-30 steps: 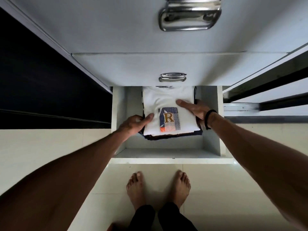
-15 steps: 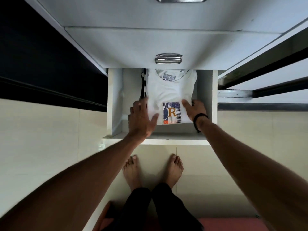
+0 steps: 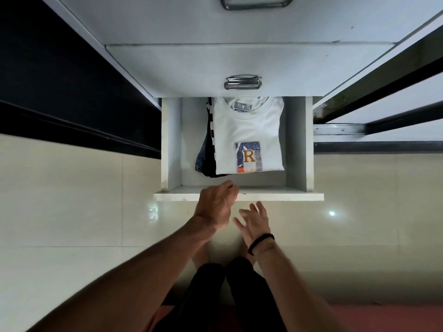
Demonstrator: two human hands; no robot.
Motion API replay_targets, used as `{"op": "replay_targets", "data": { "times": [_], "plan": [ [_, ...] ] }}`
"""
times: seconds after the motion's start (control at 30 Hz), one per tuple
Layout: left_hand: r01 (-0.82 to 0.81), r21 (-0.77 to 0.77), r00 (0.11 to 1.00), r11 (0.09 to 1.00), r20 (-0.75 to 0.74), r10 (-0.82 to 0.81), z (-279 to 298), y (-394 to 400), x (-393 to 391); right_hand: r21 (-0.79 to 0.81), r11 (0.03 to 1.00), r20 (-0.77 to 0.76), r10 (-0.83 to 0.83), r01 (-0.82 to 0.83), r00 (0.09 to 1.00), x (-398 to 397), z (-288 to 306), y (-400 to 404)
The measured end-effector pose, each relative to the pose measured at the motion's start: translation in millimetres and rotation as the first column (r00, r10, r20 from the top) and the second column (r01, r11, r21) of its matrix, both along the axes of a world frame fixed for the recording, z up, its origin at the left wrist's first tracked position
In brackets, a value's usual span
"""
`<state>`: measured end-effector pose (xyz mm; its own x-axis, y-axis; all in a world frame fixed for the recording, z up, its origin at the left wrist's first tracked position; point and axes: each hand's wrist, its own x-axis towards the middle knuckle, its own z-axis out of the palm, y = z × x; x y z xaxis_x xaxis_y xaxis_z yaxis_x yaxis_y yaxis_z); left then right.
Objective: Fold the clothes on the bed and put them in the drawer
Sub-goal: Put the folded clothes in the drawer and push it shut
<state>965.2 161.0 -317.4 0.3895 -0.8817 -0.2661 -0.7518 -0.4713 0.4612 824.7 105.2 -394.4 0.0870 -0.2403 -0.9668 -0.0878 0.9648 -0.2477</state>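
1. The folded white shirt (image 3: 249, 137) lies flat on a dark stack inside the open drawer (image 3: 238, 197).
2. Left hand (image 3: 215, 203) loosely curled, right hand (image 3: 255, 220) spread; both empty, likely poised to push the drawer closed.

both arms reach forward and down, close together. left hand (image 3: 217, 204) is palm-down, fingers loosely curled, holding nothing — right hand (image 3: 255, 222) just beside it, fingers spread and relaxed, a black band (image 3: 261, 242) round the wrist. the hands sit apart, not touching.
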Motion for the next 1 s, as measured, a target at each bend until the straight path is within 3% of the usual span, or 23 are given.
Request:
{"op": "replay_targets", "data": {
  "times": [0.07, 0.17, 0.33, 0.47, 0.53, 0.63, 0.7, 0.9, 1.0],
  "plan": [
    [0.0, -0.015, 1.0, 1.0, 0.023, 0.0, -1.2, 0.9, 5.4, 0.091, 0.99, 0.132, -0.117, 0.106, 0.984, 20.1, -16.1, -4.4],
    [-0.034, -0.056, 0.999, 0.998, 0.036, 0.037, -6.6, -1.5, 14.6, 0.14, 0.957, 0.209, -0.279, 0.254, 0.937, 44.2, -17.8, -7.3],
    [-0.286, -0.079, 0.958, 0.955, 0.004, 0.288, -13.0, -21.2, 31.1, 0.13, 0.935, 0.309, -0.355, 0.331, 0.882, 63.3, -19.2, -18.0],
    [-0.593, 0.068, 0.804, 0.802, -0.008, 0.595, -15.8, -49.1, 53.0, 0.087, 0.944, 0.605, -0.305, 0.32, 0.735, 95.3, -21.5, -52.4],
    [-0.737, 0.027, 0.666, 0.675, -0.142, 0.733, -20.9, -69.5, 62.2, 0.009, 0.959, 0.678, -0.215, 0.284, 0.703, 117.5, -20.6, -75.0],
    [-0.856, 0.012, 0.492, 0.518, -0.291, 0.82, -23.2, -114.2, 102.5, -0.173, 0.967, 0.585, -0.052, 0.188, 0.809, 164.3, -13.6, -120.5],
    [-0.878, 0.062, 0.431, 0.475, -0.33, 0.84, -19.0, -138.2, 132.6, -0.261, 0.955, 0.485, 0.004, 0.141, 0.874, 189.9, -11.0, -143.2],
    [-0.873, 0.102, 0.409, 0.477, -0.378, 0.83, -21.2, -146.5, 148.1, -0.33, 0.944, 0.34, 0.117, 0.002, 0.933, 192.5, -9.1, -152.5],
    [-0.829, 0.047, 0.511, 0.558, -0.342, 0.788, -21.0, -143.0, 152.5, -0.363, 0.926, 0.238, 0.202, -0.106, 0.95, 186.8, 2.1, -159.3]
  ]
}}
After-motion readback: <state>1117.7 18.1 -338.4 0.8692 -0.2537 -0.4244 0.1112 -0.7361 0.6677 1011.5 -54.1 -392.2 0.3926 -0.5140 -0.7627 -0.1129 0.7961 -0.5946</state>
